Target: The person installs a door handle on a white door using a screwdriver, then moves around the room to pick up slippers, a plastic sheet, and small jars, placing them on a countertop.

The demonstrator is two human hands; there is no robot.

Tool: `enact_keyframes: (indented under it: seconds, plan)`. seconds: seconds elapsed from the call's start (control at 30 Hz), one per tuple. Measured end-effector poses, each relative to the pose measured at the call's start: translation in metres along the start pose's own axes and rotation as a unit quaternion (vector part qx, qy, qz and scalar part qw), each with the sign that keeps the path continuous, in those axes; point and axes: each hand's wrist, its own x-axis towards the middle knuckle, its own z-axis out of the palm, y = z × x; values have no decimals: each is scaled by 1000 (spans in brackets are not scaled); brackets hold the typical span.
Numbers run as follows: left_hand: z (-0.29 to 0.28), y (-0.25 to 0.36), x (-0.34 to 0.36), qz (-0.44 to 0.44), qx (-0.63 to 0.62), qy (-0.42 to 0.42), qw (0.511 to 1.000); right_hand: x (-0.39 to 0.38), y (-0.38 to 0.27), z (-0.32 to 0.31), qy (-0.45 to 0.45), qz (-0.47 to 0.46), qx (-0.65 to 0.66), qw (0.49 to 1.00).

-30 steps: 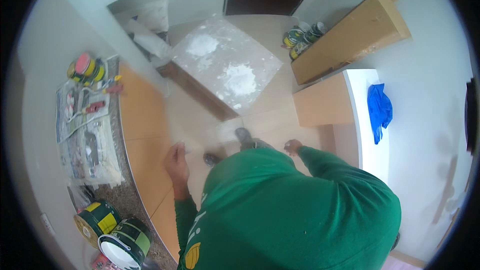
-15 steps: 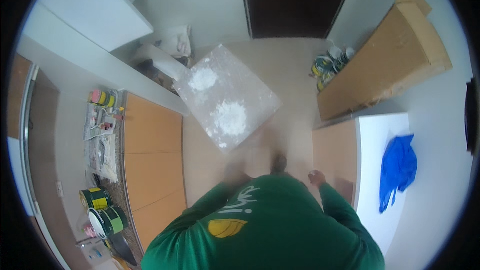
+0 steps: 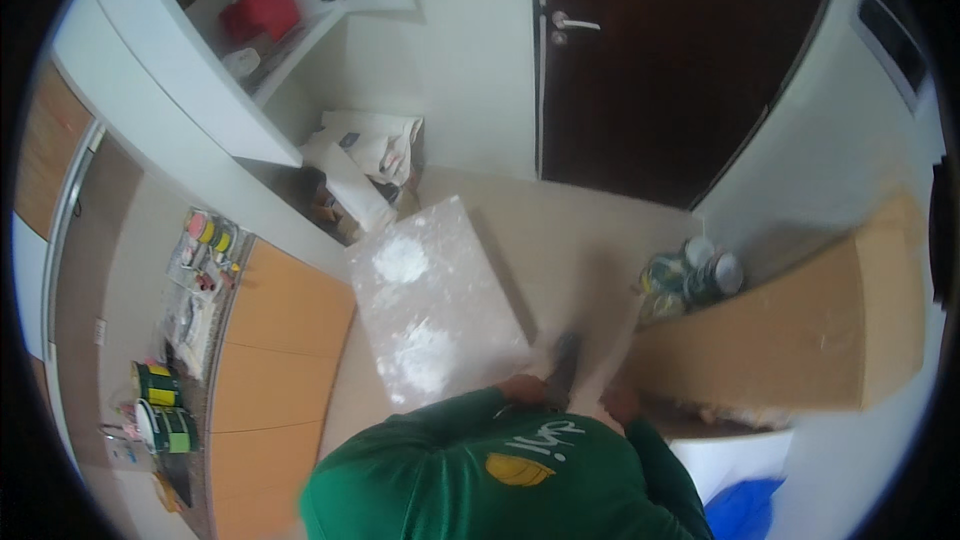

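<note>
My left hand (image 3: pixel 522 387) reaches past the front of my green sleeve, beside the near right corner of a square greyish board (image 3: pixel 461 258). Two patches of white powder (image 3: pixel 403 259) lie on that board, with smaller crumbs around them. Farther right, my right hand (image 3: pixel 620 402) hangs low near the cardboard box (image 3: pixel 760 340). Fingers of both hands are blurred and partly covered by my shirt and sleeves, so I cannot make out their grip. Between the hands, a dark shoe or foot (image 3: pixel 564 365) shows against the floor.
Paint cans (image 3: pixel 712 278) stand by the wall beyond the box. A dark door (image 3: pixel 670 70) closes the far side. An open cabinet (image 3: pixel 330 0) hangs at upper left, over a box with cloths (image 3: pixel 375 145). More cans (image 3: pixel 165 425) line the left counter; a blue bag (image 3: pixel 742 510) lies lower right.
My view has turned and shifted, bringing more of the door and cabinet into sight. My left hand has come forward and right; the right hand is now beside the cardboard box.
</note>
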Motion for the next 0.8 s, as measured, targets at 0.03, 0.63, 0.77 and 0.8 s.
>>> enact_keyframes:
  seconds: [0.03, 0.63, 0.77, 0.8]
  plan:
    - [-25, 0, 23, 3, 13, -2, 1000, 22, 3, -23, 15, -56, -76, 995]
    - [-192, -22, 104, -189, -265, 231, 917, 459, -51, -214, -454, -267, -389, 755]
    - [-260, -18, 101, -332, -307, 321, 832, 552, -144, -237, -506, -389, -415, 648]
    - [-278, -17, 98, -316, -377, 396, 775, 566, -171, -234, -496, -402, -399, 658]
